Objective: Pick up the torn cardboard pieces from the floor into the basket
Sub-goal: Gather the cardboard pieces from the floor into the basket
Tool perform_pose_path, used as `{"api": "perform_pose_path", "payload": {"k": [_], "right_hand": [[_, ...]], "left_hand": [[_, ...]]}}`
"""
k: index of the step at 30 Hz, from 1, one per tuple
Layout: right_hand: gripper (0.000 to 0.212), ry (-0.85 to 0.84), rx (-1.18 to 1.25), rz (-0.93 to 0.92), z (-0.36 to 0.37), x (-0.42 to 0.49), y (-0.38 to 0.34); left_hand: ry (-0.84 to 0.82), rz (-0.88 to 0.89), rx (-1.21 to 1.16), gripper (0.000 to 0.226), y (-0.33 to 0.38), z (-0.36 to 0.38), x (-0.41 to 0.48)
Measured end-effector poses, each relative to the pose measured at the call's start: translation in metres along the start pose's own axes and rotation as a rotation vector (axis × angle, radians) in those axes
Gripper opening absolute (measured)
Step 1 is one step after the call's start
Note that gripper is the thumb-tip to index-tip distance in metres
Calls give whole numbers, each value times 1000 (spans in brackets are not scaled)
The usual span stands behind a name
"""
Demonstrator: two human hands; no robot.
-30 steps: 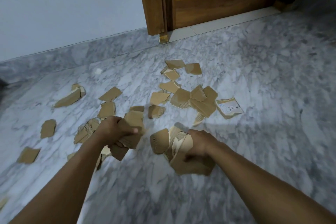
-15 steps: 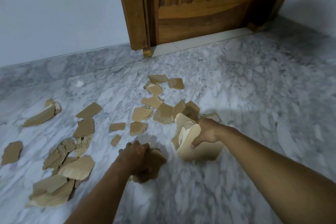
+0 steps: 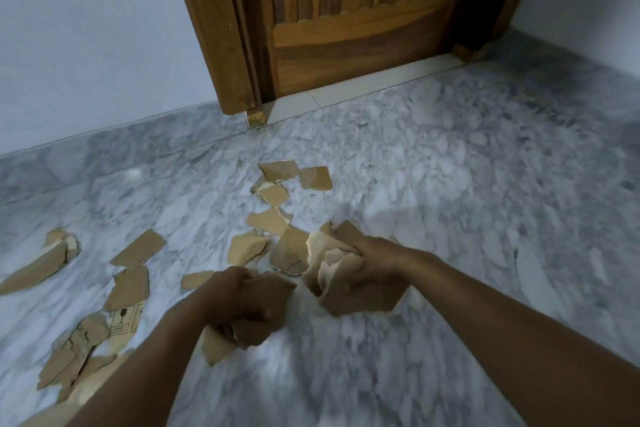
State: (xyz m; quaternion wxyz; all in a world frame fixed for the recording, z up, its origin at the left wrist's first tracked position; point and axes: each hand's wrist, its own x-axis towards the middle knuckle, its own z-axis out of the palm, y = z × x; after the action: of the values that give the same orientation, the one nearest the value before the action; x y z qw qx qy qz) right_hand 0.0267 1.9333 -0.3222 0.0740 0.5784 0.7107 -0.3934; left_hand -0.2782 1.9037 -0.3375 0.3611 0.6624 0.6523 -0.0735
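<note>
Left hand (image 3: 239,295): gripped a crumpled wad of cardboard (image 3: 266,326), fingers curled round it, well out from the door (image 3: 346,28).
Right hand (image 3: 374,260): clutched a larger bundle of pieces (image 3: 353,291), nearer the door than the left.
Loose pieces (image 3: 273,222): lay scattered on the marble floor (image 3: 450,184) between the hands and the door, with more strewn far off to the door's left.
Printed piece (image 3: 123,317): lay face up among those to the door's left.

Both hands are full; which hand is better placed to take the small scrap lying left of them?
Left, probably: the left hand lies right beside the small scrap, while the right hand is across from it, gripping a bulkier bundle.
</note>
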Motion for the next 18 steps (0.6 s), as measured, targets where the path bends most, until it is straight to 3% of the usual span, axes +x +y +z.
{"api": "perform_pose_path", "payload": {"k": [3,5,9,15,18], "right_hand": [[72,-51,0,108,-47,-9,30],[78,-102,-50,198,-61,-11,49],[53,-134,-175,212,-50,0,68],[70,-3,-360,102,-16,11,84],[71,27,-239,109,-16,12,89]], "left_hand": [[15,33,27,40,20,-25,20],[20,92,-11,37,46,-33,30],[-30,168,47,51,105,-26,63],[36,157,381,81,136,21,101],[87,151,397,75,137,28,101]]}}
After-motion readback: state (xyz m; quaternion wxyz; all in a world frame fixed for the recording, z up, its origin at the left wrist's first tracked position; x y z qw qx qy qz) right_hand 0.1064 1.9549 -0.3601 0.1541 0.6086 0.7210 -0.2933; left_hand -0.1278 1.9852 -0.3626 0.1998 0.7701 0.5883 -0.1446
